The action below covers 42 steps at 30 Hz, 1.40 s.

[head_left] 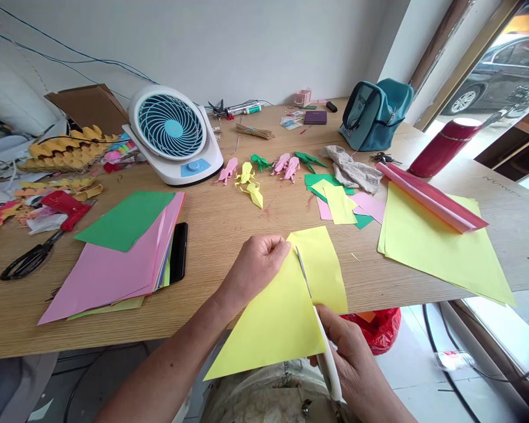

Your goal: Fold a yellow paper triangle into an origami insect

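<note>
The person's left hand (261, 263) has its fingers clamped on the far edge of a thin yellow paper sheet (271, 332), held across the near edge of the light-brown wooden desk (211, 247). The right hand (355, 349) has its fingers wrapped around white-handled metal scissors (330, 370), their blades at the sheet. Small pink, yellow and green folded-paper figures (245, 173) sit farther back.

Seemingly a craft workroom at street level, judging by coloured paper (273, 323), folded paper figures (253, 194) and scissors (329, 368) at a wooden desk (218, 226), fan (173, 129) on top, tiled floor (417, 382) below, parked car (494, 75) outside
</note>
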{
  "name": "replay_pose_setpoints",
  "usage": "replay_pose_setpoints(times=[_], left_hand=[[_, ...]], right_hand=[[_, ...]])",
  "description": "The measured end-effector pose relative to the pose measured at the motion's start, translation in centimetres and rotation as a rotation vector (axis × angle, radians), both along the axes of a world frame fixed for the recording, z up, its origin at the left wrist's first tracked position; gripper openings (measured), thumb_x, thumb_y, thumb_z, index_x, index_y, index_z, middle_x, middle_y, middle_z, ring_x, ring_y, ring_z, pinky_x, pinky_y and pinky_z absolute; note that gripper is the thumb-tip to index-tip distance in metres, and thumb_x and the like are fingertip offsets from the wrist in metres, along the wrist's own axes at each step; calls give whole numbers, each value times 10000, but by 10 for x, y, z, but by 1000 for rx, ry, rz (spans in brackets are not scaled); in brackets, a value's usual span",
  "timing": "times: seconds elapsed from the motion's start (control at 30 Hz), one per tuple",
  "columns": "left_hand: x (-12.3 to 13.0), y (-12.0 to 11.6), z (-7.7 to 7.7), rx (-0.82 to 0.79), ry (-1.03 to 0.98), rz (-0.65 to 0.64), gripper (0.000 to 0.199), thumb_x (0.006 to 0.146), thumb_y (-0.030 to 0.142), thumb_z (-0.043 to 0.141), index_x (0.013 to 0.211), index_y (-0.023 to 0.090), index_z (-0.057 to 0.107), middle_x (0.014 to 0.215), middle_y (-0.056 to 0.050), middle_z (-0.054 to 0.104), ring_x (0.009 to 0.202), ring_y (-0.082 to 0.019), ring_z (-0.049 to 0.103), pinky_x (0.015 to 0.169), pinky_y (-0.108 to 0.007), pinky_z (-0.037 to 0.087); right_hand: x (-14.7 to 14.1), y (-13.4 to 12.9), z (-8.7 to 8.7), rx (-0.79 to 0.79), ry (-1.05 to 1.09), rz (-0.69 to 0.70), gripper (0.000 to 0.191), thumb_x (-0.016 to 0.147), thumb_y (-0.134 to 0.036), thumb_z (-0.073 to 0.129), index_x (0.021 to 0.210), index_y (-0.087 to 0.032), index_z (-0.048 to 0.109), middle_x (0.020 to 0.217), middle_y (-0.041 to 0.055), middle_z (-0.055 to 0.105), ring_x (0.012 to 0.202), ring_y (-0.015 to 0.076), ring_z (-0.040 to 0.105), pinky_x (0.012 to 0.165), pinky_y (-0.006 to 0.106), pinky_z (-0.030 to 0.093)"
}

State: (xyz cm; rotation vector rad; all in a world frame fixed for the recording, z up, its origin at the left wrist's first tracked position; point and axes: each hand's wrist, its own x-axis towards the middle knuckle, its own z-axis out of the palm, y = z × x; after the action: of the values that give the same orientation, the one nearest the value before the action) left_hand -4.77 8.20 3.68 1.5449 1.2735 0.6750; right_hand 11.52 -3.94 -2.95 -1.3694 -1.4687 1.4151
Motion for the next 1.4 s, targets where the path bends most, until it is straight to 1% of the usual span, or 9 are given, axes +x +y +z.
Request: replay_pose_setpoints(times=[0.1, 0.27, 0.37, 0.47, 0.6, 0.77, 0.9, 1.17, 1.4], left_hand=[[0, 0, 0, 15, 9, 6, 393, 890, 435, 484, 605, 192, 364, 558, 53, 329, 510, -79, 308, 494, -237, 176], [-1, -1, 0, 23, 14, 2, 395, 897, 437, 476, 611, 194, 354, 564, 53, 311, 517, -81, 296, 497, -236, 175], [-1, -2, 0, 27, 12, -5, 398, 899, 432, 479, 613, 196, 332, 573, 53, 300, 527, -83, 291, 497, -234, 180], [-1, -4, 0, 26, 13, -10, 406, 897, 430, 486, 614, 199, 311, 575, 53, 294, 529, -84, 285, 493, -234, 180], [0, -6, 2, 45, 13, -24, 405, 901, 423, 482, 614, 198, 305, 578, 51, 305, 532, -84, 287, 491, -233, 183], [1, -6, 4, 55, 30, -28, 399, 912, 429, 465, 614, 195, 340, 563, 52, 318, 516, -82, 289, 488, -237, 171], [0, -6, 4, 60, 34, -21, 406, 908, 428, 470, 606, 195, 332, 557, 54, 314, 510, -79, 289, 485, -235, 169], [1, -8, 5, 70, 36, -53, 408, 907, 416, 473, 606, 194, 309, 566, 50, 328, 522, -81, 308, 492, -234, 187], [0, -6, 4, 65, 48, -58, 401, 916, 397, 459, 609, 193, 301, 578, 48, 301, 533, -82, 299, 502, -241, 179]], right_hand=[[0, -1, -2, -10, -4, -14, 253, 922, -391, 536, 760, -199, 508, 641, -41, 493, 615, 120, 416, 554, 249, 288], [-1, -1, -4, -2, -19, -20, 256, 917, -378, 543, 744, -204, 474, 653, -40, 506, 618, 118, 434, 561, 243, 311], [-2, 1, -1, 7, -21, -19, 263, 919, -394, 545, 745, -201, 499, 658, -33, 508, 644, 127, 443, 570, 239, 338], [-3, 3, 3, 38, -3, -45, 312, 913, -458, 560, 740, -199, 547, 647, -23, 509, 675, 145, 472, 591, 241, 390], [-3, 6, 6, 61, 17, -62, 345, 906, -496, 570, 739, -195, 586, 634, -16, 522, 660, 150, 483, 588, 244, 419], [-4, 7, 4, 80, 16, -72, 354, 906, -502, 577, 738, -191, 575, 646, -17, 521, 664, 142, 469, 583, 235, 410], [-4, 6, 3, 76, 11, -78, 377, 910, -525, 564, 740, -189, 565, 643, -22, 506, 656, 132, 452, 567, 224, 391], [-4, 9, 7, 74, 13, -73, 416, 907, -574, 546, 744, -192, 562, 629, -23, 488, 659, 137, 451, 577, 229, 396], [-2, 13, 7, 55, -3, -68, 387, 911, -540, 558, 753, -188, 539, 679, -21, 500, 655, 124, 426, 564, 222, 365]])
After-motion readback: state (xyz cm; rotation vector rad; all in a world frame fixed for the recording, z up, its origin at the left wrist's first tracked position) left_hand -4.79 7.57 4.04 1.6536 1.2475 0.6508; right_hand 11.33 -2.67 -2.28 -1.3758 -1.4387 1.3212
